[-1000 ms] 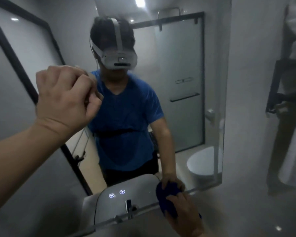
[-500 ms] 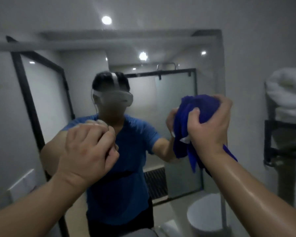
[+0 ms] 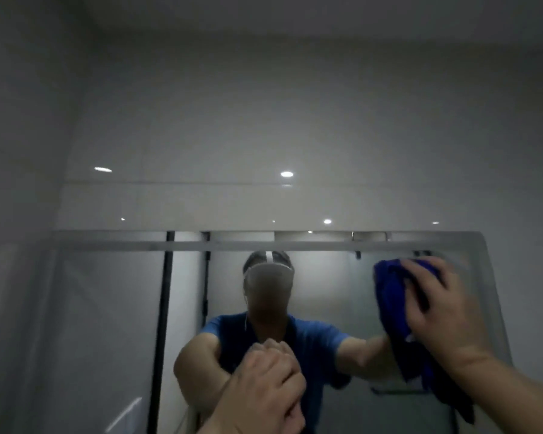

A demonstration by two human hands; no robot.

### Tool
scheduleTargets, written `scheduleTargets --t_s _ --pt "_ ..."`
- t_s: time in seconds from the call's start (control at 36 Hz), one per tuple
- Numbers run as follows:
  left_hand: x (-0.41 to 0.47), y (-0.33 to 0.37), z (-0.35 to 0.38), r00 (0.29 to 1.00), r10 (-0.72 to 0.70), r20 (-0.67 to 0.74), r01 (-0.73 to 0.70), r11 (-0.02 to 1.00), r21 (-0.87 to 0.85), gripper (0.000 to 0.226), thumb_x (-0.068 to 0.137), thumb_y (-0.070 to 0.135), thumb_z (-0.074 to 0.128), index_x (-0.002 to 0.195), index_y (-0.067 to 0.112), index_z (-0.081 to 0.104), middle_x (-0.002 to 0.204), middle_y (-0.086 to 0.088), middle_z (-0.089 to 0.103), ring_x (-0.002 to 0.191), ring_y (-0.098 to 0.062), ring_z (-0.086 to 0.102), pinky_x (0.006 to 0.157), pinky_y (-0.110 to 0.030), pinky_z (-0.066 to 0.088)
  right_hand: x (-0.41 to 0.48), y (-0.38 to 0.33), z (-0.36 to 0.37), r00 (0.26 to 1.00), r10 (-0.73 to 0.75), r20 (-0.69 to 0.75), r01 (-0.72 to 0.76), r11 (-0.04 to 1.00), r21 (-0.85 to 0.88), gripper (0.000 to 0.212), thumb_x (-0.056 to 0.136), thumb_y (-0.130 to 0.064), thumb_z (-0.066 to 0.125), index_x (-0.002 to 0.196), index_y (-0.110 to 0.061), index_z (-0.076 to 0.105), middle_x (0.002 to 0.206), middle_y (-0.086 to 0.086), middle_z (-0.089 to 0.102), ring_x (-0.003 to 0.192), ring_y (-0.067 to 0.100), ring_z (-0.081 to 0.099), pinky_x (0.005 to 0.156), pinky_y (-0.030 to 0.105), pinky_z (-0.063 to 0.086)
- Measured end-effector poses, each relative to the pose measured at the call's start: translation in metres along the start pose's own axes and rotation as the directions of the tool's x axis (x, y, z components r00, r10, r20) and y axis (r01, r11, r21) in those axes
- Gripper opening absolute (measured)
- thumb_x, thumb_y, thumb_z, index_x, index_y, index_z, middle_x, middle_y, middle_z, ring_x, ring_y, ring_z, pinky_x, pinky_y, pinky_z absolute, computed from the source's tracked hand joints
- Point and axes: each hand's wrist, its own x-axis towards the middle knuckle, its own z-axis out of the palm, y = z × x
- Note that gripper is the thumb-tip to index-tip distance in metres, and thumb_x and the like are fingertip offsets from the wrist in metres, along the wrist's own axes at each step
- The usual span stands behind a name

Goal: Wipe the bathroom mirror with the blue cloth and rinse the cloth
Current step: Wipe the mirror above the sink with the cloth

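The bathroom mirror (image 3: 107,308) fills the lower half of the view, with its top edge just above my reflected head. My right hand (image 3: 442,311) holds the bunched blue cloth (image 3: 392,302) against the glass near the mirror's upper right corner, fingers spread over it. A tail of the cloth hangs down below my wrist. My left hand (image 3: 264,386) is raised in front of the mirror at lower centre, curled into a fist with nothing in it. Whether it touches the glass I cannot tell.
Glossy grey wall tiles (image 3: 264,120) rise above the mirror to the ceiling. The mirror reflects a black-framed door (image 3: 163,324) on the left and a frosted shower screen (image 3: 336,292) behind me. The basin is out of view.
My view has tilted upward, away from the basin. My right hand carried the cloth from the mirror's bottom edge up to its upper right corner. The left fist has sunk lower in view.
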Motion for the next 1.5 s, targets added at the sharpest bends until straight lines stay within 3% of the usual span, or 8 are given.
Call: scheduleTargets --t_s 0.14,0.28,0.42,0.53,0.64,0.78,1.0,1.5 --pt "-0.005 -0.044 -0.03 0.992 -0.08 -0.093 0.058 0.975 -0.216 0.043 0.073 0.038 0.071 0.115 0.038 0.063 0.122 0.019 0.057 0.11 -0.007 0.06 0.096 -0.03 0.045 0.07 0.032 -0.025 0.945 0.31 -0.101 -0.322 0.938 -0.13 0.034 0.102 -0.018 0.057 0.135 -0.02 0.063 0.126 0.021 0.055 0.11 0.044 0.059 0.099 0.054 0.053" --pt "-0.003 -0.113 -0.058 0.952 -0.302 -0.051 0.298 0.951 -0.078 0.056 0.079 0.032 0.076 0.134 0.026 0.069 0.14 0.002 0.061 0.125 -0.022 0.061 0.11 -0.037 0.041 0.089 -0.003 -0.014 0.851 0.515 -0.103 -0.52 0.854 -0.02 0.04 0.103 -0.026 0.049 0.141 -0.016 0.053 0.135 0.027 0.052 0.116 0.049 0.057 0.104 0.06 0.052" --pt "0.022 -0.156 -0.083 0.902 -0.414 -0.12 0.414 0.91 -0.025 0.058 0.088 0.035 0.059 0.144 0.025 0.062 0.153 0.003 0.054 0.137 -0.021 0.053 0.119 -0.04 0.036 0.083 -0.097 0.027 0.973 0.199 0.117 -0.201 0.98 0.008 0.066 0.086 -0.012 0.073 0.148 -0.009 0.051 0.136 0.018 0.053 0.129 0.039 0.048 0.115 0.055 0.041" --pt "0.037 -0.173 -0.084 0.864 -0.474 -0.169 0.474 0.879 -0.047 0.053 0.093 0.035 0.051 0.145 0.025 0.06 0.155 0.003 0.052 0.144 -0.02 0.047 0.128 -0.039 0.026 0.078 -0.155 0.052 0.931 -0.149 0.332 0.097 0.981 0.168 0.077 0.087 -0.015 0.067 0.156 -0.03 0.037 0.146 -0.004 0.041 0.138 0.015 0.038 0.119 0.029 0.032" --pt "0.031 -0.188 -0.069 0.856 -0.495 -0.149 0.496 0.868 -0.036 0.061 0.097 0.039 0.045 0.156 0.025 0.053 0.161 0.003 0.05 0.155 -0.018 0.039 0.134 -0.04 0.011 0.081 -0.155 0.064 0.897 -0.278 0.343 0.222 0.956 0.192 0.07 0.09 -0.021 0.066 0.154 -0.036 0.042 0.146 -0.008 0.042 0.135 0.014 0.045 0.116 0.027 0.038" --pt "0.029 -0.188 -0.066 0.854 -0.5 -0.143 0.495 0.866 -0.071 0.063 0.096 0.037 0.044 0.158 0.027 0.05 0.159 0.006 0.051 0.154 -0.016 0.038 0.134 -0.047 0.02 0.078 -0.136 0.063 0.971 -0.135 0.198 0.099 0.978 0.183 0.058 0.093 -0.029 0.064 0.149 -0.038 0.051 0.143 -0.008 0.054 0.123 0.018 0.062 0.102 0.04 0.057" --pt "0.027 -0.19 -0.065 0.866 -0.474 -0.159 0.463 0.881 -0.101 0.062 0.097 0.035 0.048 0.159 0.028 0.044 0.15 0.007 0.049 0.143 -0.015 0.044 0.134 -0.045 0.019 0.087 -0.125 0.054 0.947 0.318 0.047 -0.32 0.945 0.066 0.051 0.096 -0.024 0.062 0.145 -0.031 0.053 0.128 0.013 0.055 0.116 0.034 0.057 0.106 0.054 0.051" --pt "0.027 -0.188 -0.067 0.856 -0.479 -0.194 0.462 0.878 -0.127 0.062 0.096 0.038 0.044 0.156 0.021 0.046 0.148 -0.001 0.053 0.143 -0.025 0.045 0.135 -0.045 0.016 0.1 -0.231 0.093 0.934 0.203 0.295 -0.19 0.979 -0.073 0.043 0.098 -0.041 0.047 0.138 -0.027 0.052 0.113 0.01 0.054 0.101 0.033 0.054 0.093 0.046 0.049"
